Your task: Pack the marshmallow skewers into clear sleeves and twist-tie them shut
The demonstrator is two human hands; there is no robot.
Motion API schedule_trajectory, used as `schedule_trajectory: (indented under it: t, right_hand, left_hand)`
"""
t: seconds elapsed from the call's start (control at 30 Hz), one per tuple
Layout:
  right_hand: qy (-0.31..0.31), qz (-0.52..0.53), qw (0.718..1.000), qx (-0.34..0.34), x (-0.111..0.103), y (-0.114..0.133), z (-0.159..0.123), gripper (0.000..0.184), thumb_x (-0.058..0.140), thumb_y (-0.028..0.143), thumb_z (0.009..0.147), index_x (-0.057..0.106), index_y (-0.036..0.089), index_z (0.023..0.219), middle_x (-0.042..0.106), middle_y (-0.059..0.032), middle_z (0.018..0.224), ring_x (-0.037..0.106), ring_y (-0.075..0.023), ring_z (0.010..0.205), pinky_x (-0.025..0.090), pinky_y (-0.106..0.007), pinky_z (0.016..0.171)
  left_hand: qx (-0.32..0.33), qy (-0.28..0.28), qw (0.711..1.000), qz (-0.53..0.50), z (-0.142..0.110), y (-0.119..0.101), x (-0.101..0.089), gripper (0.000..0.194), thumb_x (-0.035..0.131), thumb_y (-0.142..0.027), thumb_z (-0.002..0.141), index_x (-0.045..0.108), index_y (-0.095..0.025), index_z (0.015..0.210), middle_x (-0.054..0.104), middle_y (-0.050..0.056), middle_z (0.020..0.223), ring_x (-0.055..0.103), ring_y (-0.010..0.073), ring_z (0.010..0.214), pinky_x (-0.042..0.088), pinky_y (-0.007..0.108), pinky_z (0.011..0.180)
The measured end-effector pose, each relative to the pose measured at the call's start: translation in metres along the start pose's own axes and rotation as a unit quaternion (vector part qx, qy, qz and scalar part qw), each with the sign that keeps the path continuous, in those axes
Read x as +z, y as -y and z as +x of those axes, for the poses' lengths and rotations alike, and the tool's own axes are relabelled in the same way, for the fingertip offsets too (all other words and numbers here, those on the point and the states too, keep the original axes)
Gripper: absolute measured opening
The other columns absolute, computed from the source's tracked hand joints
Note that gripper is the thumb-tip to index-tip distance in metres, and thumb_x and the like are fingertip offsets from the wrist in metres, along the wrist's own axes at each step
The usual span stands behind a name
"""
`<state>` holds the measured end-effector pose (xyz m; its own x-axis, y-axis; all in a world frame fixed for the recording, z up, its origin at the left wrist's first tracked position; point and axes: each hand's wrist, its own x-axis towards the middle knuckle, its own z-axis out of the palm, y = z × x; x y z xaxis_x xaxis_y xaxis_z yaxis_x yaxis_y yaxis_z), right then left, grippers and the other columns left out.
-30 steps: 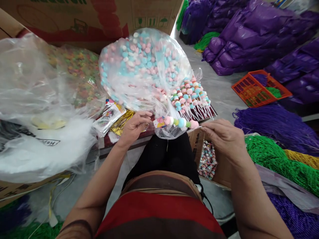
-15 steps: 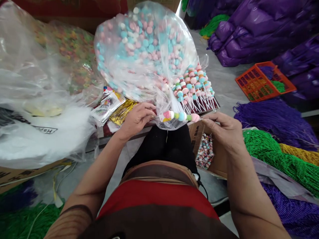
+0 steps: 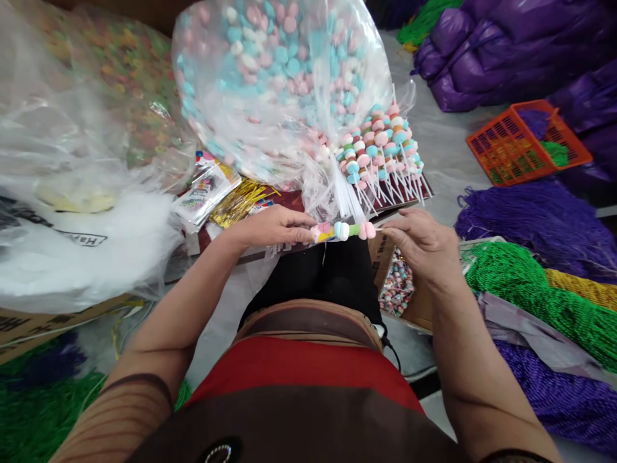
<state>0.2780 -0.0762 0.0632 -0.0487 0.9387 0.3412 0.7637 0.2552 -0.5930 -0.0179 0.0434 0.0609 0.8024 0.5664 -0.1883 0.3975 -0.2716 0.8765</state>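
My right hand [image 3: 427,245] pinches the white stick of a candy skewer [image 3: 355,230], which lies level above my lap. Pink, green, blue and white candies are threaded on it. My left hand [image 3: 276,226] is closed on a small printed plastic bag [image 3: 323,231] around the skewer's left end. How far the bag reaches along the candies I cannot tell. Beyond my hands, finished-looking skewers [image 3: 380,145] lie piled with their sticks toward me. Flat printed bags [image 3: 207,193] and gold twist ties [image 3: 241,202] lie past my left hand.
A big clear bag of pink, blue and white candies [image 3: 279,71] stands ahead, another of coloured candies [image 3: 135,96] to its left. A cardboard box [image 3: 418,312] with small wrapped items sits below right. An orange basket [image 3: 504,138], purple strands [image 3: 535,228] and green cords [image 3: 511,276] are at right.
My left hand has moved right, closer to the skewer, and now grips the bag beside the candies. The view has shifted slightly, and my right hand still pinches the stick.
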Motion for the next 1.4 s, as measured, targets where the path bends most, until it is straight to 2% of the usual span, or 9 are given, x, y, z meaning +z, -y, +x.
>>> schedule_trajectory:
  t: [0.2, 0.4, 0.57, 0.77, 0.87, 0.97, 1.1, 1.3, 1.4]
  right_hand:
    - [0.012, 0.055, 0.998, 0.037, 0.01, 0.009, -0.003, 0.028, 0.066, 0.049, 0.094, 0.075, 0.025, 0.085, 0.075, -0.0035, 0.081, 0.069, -0.0203, 0.079, 0.054, -0.035, 0.08]
    - [0.031, 0.201, 0.963, 0.179, 0.04, 0.009, -0.007, 0.04, 0.07, 0.06, 0.088, 0.074, 0.021, 0.08, 0.062, 0.0018, 0.062, 0.052, -0.0121, 0.058, 0.038, -0.026, 0.057]
    - [-0.041, 0.424, 0.875, 0.232, 0.07, 0.02, 0.0, 0.046, 0.078, 0.064, 0.079, 0.069, 0.02, 0.074, 0.051, 0.0062, 0.053, 0.038, -0.0077, 0.05, 0.03, -0.025, 0.052]
    - [-0.087, 0.507, 0.834, 0.198, 0.08, 0.037, 0.014, 0.042, 0.081, 0.06, 0.079, 0.067, 0.021, 0.071, 0.05, 0.0069, 0.051, 0.045, -0.0097, 0.054, 0.041, -0.027, 0.064]
    - [-0.079, 0.52, 0.827, 0.198, 0.084, 0.041, 0.013, 0.039, 0.082, 0.057, 0.079, 0.07, 0.021, 0.072, 0.054, 0.0061, 0.053, 0.044, -0.0088, 0.053, 0.037, -0.026, 0.06]
    - [-0.056, 0.518, 0.827, 0.213, 0.09, 0.045, 0.007, 0.035, 0.082, 0.055, 0.079, 0.074, 0.021, 0.08, 0.062, 0.0038, 0.058, 0.044, -0.0081, 0.051, 0.034, -0.025, 0.055]
    - [-0.056, 0.527, 0.818, 0.225, 0.099, 0.054, 0.001, 0.032, 0.081, 0.051, 0.08, 0.074, 0.022, 0.094, 0.063, 0.0047, 0.061, 0.053, -0.0103, 0.056, 0.038, -0.025, 0.056]
    - [-0.097, 0.495, 0.832, 0.232, 0.11, 0.067, -0.002, 0.034, 0.071, 0.054, 0.089, 0.069, 0.021, 0.083, 0.045, 0.0099, 0.047, 0.043, -0.0078, 0.045, 0.038, -0.024, 0.053]
    - [-0.093, 0.468, 0.851, 0.218, 0.109, 0.064, -0.004, 0.033, 0.071, 0.055, 0.089, 0.072, 0.021, 0.089, 0.053, 0.0078, 0.052, 0.048, -0.0087, 0.048, 0.039, -0.024, 0.052]
  left_hand:
    - [0.04, 0.062, 0.99, 0.116, 0.012, -0.024, -0.006, 0.033, 0.07, -0.045, 0.085, 0.081, -0.02, 0.104, 0.076, -0.001, 0.084, 0.068, 0.0158, 0.079, 0.042, 0.022, 0.071]
    - [0.173, -0.137, 0.92, 0.323, 0.025, -0.037, 0.005, 0.019, 0.062, -0.032, 0.094, 0.076, -0.019, 0.091, 0.073, 0.006, 0.083, 0.07, 0.0258, 0.095, 0.043, 0.051, 0.108]
    - [0.296, -0.281, 0.893, 0.189, 0.002, -0.057, 0.012, 0.024, 0.059, -0.049, 0.098, 0.071, -0.03, 0.108, 0.072, 0.002, 0.102, 0.068, 0.0259, 0.117, 0.037, 0.058, 0.119]
    - [0.267, -0.468, 0.835, -0.112, -0.023, -0.033, 0.027, 0.041, 0.081, -0.057, 0.079, 0.065, -0.025, 0.096, 0.067, 0.001, 0.087, 0.068, 0.0158, 0.082, 0.058, 0.032, 0.084]
    - [0.232, -0.373, 0.828, -0.348, -0.009, -0.042, 0.02, 0.068, 0.074, -0.08, 0.07, 0.063, -0.027, 0.111, 0.072, 0.007, 0.108, 0.072, 0.0223, 0.102, 0.059, 0.034, 0.085]
    - [0.246, -0.316, 0.803, -0.442, 0.004, -0.068, 0.011, 0.065, 0.085, -0.07, 0.066, 0.065, -0.033, 0.117, 0.073, 0.005, 0.114, 0.071, 0.0251, 0.114, 0.057, 0.039, 0.097]
    - [0.212, -0.359, 0.771, -0.481, 0.017, -0.087, 0.017, 0.028, 0.081, -0.048, 0.082, 0.071, -0.027, 0.097, 0.065, -0.004, 0.072, 0.072, 0.0157, 0.078, 0.06, 0.033, 0.084]
    - [0.149, -0.38, 0.759, -0.507, 0.027, -0.083, 0.031, 0.02, 0.075, -0.041, 0.089, 0.064, -0.024, 0.088, 0.055, -0.005, 0.065, 0.063, 0.0105, 0.063, 0.052, 0.024, 0.061]
    - [0.156, -0.382, 0.756, -0.508, 0.026, -0.088, 0.024, 0.022, 0.077, -0.037, 0.087, 0.061, -0.023, 0.085, 0.051, -0.007, 0.06, 0.059, 0.0082, 0.057, 0.05, 0.022, 0.059]
